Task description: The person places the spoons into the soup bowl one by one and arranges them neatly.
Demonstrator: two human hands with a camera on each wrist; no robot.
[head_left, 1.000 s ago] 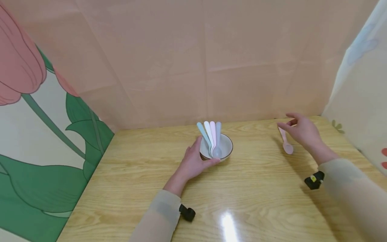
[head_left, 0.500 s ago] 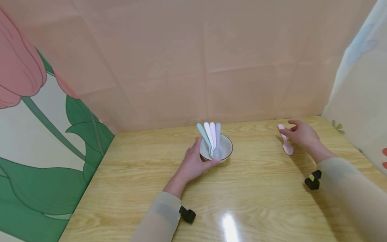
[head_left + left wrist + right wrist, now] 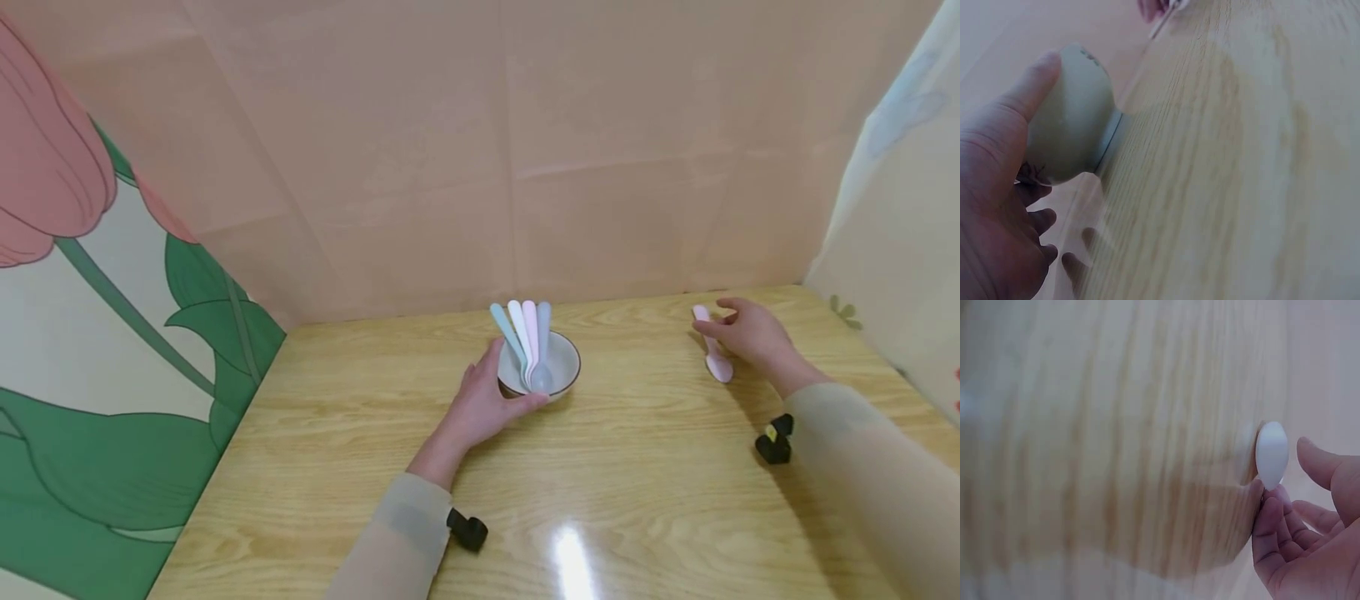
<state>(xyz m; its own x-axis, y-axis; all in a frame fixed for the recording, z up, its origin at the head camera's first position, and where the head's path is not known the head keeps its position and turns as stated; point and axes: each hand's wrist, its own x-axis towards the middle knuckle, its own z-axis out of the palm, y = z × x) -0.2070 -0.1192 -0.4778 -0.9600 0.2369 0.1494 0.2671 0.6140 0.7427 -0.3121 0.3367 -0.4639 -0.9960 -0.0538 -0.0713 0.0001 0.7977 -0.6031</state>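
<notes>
My left hand [image 3: 483, 404] holds a small white bowl [image 3: 564, 363] with a brown rim, its thumb at the near side and fingers round the left side. In the left wrist view, the thumb lies along the outer wall of the bowl [image 3: 1079, 119]. Several pastel spoons [image 3: 531, 333], in blue, white, pink and grey-blue, lean together in it, handles up toward the back. To the right, my right hand [image 3: 753, 337] has its thumb and fingers about the handle of a pink spoon [image 3: 720, 368]. In the right wrist view, the end of that spoon [image 3: 1272, 453] stands beside the curled fingers.
A wood-grain table [image 3: 360, 400] carries everything. Behind it rises a plain pinkish backdrop [image 3: 420, 208]. A tulip-patterned panel [image 3: 150, 450] borders the left side, and a pale sheet [image 3: 907, 250] the right. Black wrist cameras [image 3: 467, 530] sit on both sleeves.
My right hand has come down to the pink spoon's handle, its fingers drawing in around it. The spoon has shifted very slightly. My left hand and the bowl have stayed in place.
</notes>
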